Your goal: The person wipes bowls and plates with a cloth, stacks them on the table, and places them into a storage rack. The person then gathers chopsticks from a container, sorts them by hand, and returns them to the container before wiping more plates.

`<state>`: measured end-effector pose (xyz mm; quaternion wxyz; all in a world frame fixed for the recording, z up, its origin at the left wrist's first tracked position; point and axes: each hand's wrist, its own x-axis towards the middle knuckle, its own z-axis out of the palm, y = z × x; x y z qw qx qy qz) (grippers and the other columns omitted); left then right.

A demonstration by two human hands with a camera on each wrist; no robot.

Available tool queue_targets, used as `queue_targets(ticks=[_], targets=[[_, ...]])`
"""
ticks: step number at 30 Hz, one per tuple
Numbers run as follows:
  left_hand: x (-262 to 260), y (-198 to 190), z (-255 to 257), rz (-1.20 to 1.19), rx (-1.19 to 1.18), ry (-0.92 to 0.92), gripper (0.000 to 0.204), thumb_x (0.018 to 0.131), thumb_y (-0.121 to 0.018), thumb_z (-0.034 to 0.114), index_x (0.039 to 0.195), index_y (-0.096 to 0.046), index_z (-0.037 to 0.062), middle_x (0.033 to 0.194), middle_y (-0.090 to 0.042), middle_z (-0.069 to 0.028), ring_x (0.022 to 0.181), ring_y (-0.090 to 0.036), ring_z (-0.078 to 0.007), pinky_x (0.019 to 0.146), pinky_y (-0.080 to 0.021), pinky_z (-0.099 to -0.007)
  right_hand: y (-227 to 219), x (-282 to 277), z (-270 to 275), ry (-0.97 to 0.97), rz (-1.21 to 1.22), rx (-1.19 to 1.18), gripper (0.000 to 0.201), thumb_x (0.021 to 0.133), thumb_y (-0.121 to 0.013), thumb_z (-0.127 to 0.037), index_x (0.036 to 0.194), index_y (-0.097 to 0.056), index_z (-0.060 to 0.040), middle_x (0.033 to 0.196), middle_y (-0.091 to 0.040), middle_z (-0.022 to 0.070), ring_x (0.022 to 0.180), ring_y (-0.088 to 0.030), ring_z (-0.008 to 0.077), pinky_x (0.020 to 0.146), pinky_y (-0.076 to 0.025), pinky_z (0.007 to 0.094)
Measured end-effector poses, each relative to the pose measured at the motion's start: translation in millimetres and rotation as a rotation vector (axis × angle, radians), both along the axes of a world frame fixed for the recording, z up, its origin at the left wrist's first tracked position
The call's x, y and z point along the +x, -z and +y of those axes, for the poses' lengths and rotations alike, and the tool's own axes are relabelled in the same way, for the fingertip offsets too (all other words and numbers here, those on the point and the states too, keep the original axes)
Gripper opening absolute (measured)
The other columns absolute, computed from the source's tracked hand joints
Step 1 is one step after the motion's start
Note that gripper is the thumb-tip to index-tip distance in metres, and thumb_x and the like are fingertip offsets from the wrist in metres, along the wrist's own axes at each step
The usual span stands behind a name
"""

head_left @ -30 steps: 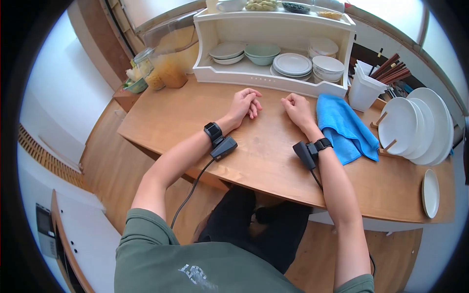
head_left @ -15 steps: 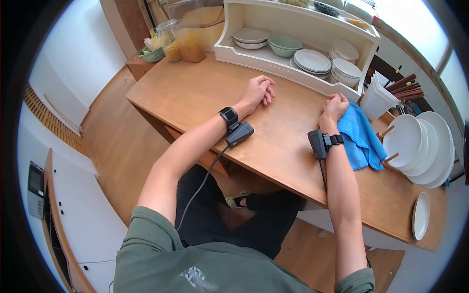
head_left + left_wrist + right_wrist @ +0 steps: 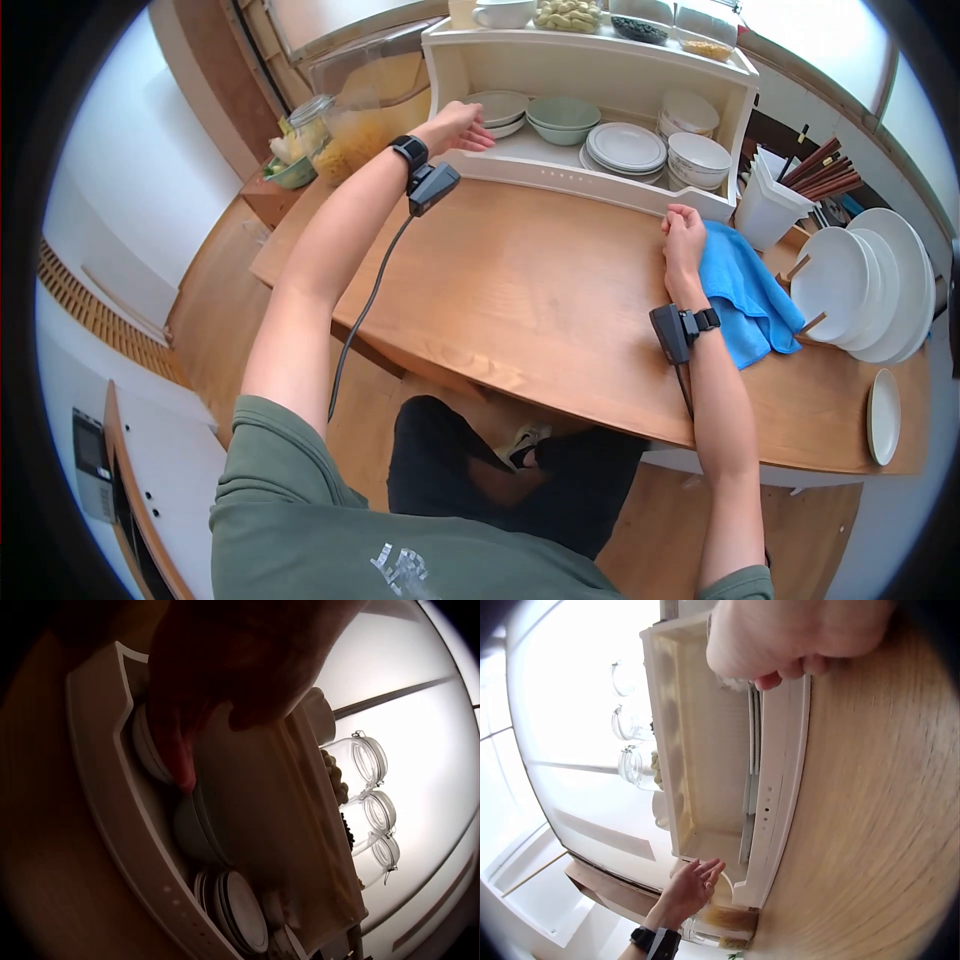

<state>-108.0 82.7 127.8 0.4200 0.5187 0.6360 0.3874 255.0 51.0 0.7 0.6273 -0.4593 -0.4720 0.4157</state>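
Observation:
My left hand (image 3: 458, 128) reaches to the left end of the white shelf, beside a stack of pale plates (image 3: 502, 106). In the left wrist view its fingers (image 3: 180, 750) pass in front of those plates; whether they touch cannot be told. The right wrist view shows the same hand (image 3: 688, 894) with relaxed, parted fingers and nothing held. Green bowls (image 3: 563, 113) stand right of that stack. My right hand (image 3: 684, 245) lies loosely curled and empty by the shelf's front board, left of a blue cloth (image 3: 745, 290).
The shelf (image 3: 600, 190) also holds white plates (image 3: 627, 147) and bowls (image 3: 699, 155), with jars (image 3: 568, 14) on top. At the right are a chopstick holder (image 3: 768, 200), racked plates (image 3: 832, 280) and a small dish (image 3: 884, 417). Food containers (image 3: 375, 105) stand at the left.
My left hand has moved from above the table, forward and left, to the shelf's left end. My right hand first shifted right toward the cloth and has since stayed near it.

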Motion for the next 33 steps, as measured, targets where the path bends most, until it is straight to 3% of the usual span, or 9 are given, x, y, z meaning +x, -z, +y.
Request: queue_targets(ticks=[4,11,12,15,16,19,22,27,33], targets=[[-28,6,39,-0.124,-0.039,-0.116,0.048,0.098,-0.033,0.023,0.128,-0.024,-0.0128,0.112,-0.052,-0.0304,0.09,-0.065,-0.0346,0.078,-0.057,-0.0385,8,-1,3,-0.005,-0.13,0.059,0.012,0.086,-0.05,-0.006,0.092,-0.058,0.0,0.067,-0.056,0.0003,0.06,-0.049,0.0065,0.053,-0.036,0.0224],[-54,27,95,-0.104,-0.16,-0.099,0.049,0.098,-0.034,0.023,0.133,-0.02,-0.0086,0.121,-0.042,-0.0274,0.097,-0.061,-0.0377,0.073,-0.059,-0.0374,20,2,11,0.02,-0.302,0.104,0.012,0.085,-0.051,-0.007,0.089,-0.059,-0.0007,0.059,-0.054,-0.0007,0.052,-0.046,0.0065,0.047,-0.035,0.024],[-44,29,92,-0.038,-0.108,-0.244,0.046,0.098,-0.042,0.035,0.12,-0.039,-0.0045,0.104,-0.055,-0.0195,0.08,-0.066,-0.0264,0.059,-0.059,-0.0296,20,1,9,0.008,-0.285,0.084,0.011,0.085,-0.051,-0.007,0.089,-0.059,-0.0005,0.059,-0.053,-0.0005,0.052,-0.046,0.0066,0.048,-0.035,0.024],[-73,45,122,0.007,-0.256,-0.224,0.034,0.093,-0.043,0.025,0.116,-0.041,-0.001,0.099,-0.056,-0.0192,0.069,-0.067,-0.0296,0.054,-0.059,-0.0335,16,-1,5,-0.015,-0.26,0.063,0.011,0.085,-0.051,-0.006,0.088,-0.059,-0.0002,0.058,-0.053,-0.0001,0.052,-0.047,0.0069,0.048,-0.036,0.0243],[-74,52,121,0.14,-0.191,-0.289,0.028,0.091,-0.045,0.027,0.103,-0.048,0.002,0.085,-0.059,-0.0136,0.055,-0.065,-0.024,0.045,-0.055,-0.0312,15,-1,3,-0.03,-0.251,0.06,0.011,0.085,-0.051,-0.006,0.088,-0.059,0.0,0.058,-0.053,0.0001,0.052,-0.047,0.0072,0.048,-0.037,0.0246],[-85,62,134,0.29,-0.332,-0.27,0.029,0.09,-0.046,0.029,0.101,-0.05,0.0031,0.081,-0.06,-0.0116,0.052,-0.064,-0.0202,0.043,-0.052,-0.0286,12,-1,1,-0.032,-0.282,0.058,0.01,0.084,-0.051,-0.006,0.088,-0.059,0.0003,0.057,-0.053,0.0002,0.053,-0.049,0.0074,0.049,-0.038,0.0247],[-85,79,136,0.223,-0.238,-0.318,0.029,0.09,-0.047,0.032,0.097,-0.053,0.0044,0.076,-0.061,-0.0089,0.048,-0.059,-0.0152,0.04,-0.044,-0.0262,15,0,3,-0.004,-0.318,0.071,0.011,0.084,-0.052,-0.006,0.087,-0.06,0.0006,0.058,-0.055,0.0025,0.054,-0.051,0.0088,0.05,-0.04,0.0263],[-75,60,120,0.2,-0.337,-0.217,0.029,0.091,-0.046,0.034,0.081,-0.052,0.0077,0.061,-0.057,-0.0057,0.042,-0.048,-0.0118,0.036,-0.035,-0.0253,23,1,8,0.016,-0.359,0.08,0.011,0.083,-0.054,-0.008,0.086,-0.061,-0.0005,0.059,-0.058,0.0057,0.054,-0.052,0.0123,0.053,-0.042,0.0294],[-73,54,118,-0.149,-0.255,-0.268,0.027,0.091,-0.041,0.025,0.073,-0.05,0.0075,0.059,-0.054,-0.004,0.041,-0.04,-0.0088,0.035,-0.03,-0.0229,20,-2,5,0.034,-0.374,0.095,0.011,0.082,-0.054,-0.008,0.086,-0.062,-0.0008,0.06,-0.059,0.0065,0.055,-0.054,0.0131,0.053,-0.043,0.0299]])
